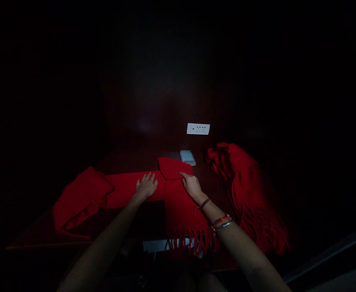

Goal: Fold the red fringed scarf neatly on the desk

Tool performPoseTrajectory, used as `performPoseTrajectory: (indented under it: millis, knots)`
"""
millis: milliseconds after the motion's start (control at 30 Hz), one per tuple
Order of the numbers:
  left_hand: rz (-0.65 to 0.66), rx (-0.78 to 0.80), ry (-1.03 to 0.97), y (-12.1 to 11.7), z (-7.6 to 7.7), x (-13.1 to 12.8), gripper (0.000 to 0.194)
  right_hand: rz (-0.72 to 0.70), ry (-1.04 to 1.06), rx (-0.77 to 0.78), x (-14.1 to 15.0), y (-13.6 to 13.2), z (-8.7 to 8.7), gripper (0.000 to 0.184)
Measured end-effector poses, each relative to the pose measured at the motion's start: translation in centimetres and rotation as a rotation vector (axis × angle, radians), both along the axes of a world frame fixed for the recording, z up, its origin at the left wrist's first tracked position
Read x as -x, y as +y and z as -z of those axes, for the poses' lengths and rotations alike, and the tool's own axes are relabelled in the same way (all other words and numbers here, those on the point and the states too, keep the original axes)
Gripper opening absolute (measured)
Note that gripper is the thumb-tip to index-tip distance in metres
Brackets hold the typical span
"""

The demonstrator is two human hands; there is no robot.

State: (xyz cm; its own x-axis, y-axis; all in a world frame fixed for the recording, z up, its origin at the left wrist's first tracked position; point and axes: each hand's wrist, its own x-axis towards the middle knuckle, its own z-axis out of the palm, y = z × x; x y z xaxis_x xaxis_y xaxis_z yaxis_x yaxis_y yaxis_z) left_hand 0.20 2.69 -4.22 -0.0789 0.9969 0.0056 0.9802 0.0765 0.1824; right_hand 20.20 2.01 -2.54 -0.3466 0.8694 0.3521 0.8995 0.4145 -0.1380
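A red scarf (126,184) with a fringed end lies on the dark table. Its strip runs from a bunched heap on the left to a fold near the middle, where the fringed end turns toward me and hangs over the front edge. My left hand (146,187) rests flat on the strip with its fingers spread. On the folded part, my right hand (191,185) has its fingers curled at the cloth near the fold; its fingertips are partly hidden. Bracelets circle my right wrist and forearm.
At the right lies a second red fringed cloth (247,178), loosely bunched. Behind the fold is a small pale blue-white item (187,157), blurred out. A white socket panel (198,129) is set in the dark back wall. Something white (156,245) shows below the table's front edge.
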Motion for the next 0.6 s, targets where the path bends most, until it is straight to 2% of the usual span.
performPoseTrajectory:
  millis: [100, 167, 300, 400, 500, 600]
  knots:
    - [-0.062, 0.000, 0.009, 0.1, 0.1, 0.4, 0.056, -0.128, -0.142, 0.028, -0.1, -0.5, 0.3, 0.035]
    - [-0.078, 0.047, 0.016, 0.2, -0.1, 0.7, 0.058, -0.154, -0.209, 0.024, -0.5, -0.9, 0.3, 0.037]
    - [-0.073, 0.104, 0.004, 0.4, -0.6, 1.3, 0.059, -0.102, -0.245, 0.002, -2.6, -1.6, 0.0, 0.041]
    - [-0.097, 0.113, -0.010, 0.4, -0.4, 1.5, 0.057, -0.061, -0.184, 0.013, -3.9, -2.3, -0.3, 0.041]
    - [-0.099, 0.017, -0.044, 0.3, -0.2, 1.1, 0.053, -0.109, -0.045, 0.060, -3.5, -3.3, -0.8, 0.047]
    - [-0.002, -0.203, -0.206, 1.0, -1.0, 0.2, 0.047, -0.225, 0.009, 0.113, -2.1, -4.1, -1.0, 0.045]
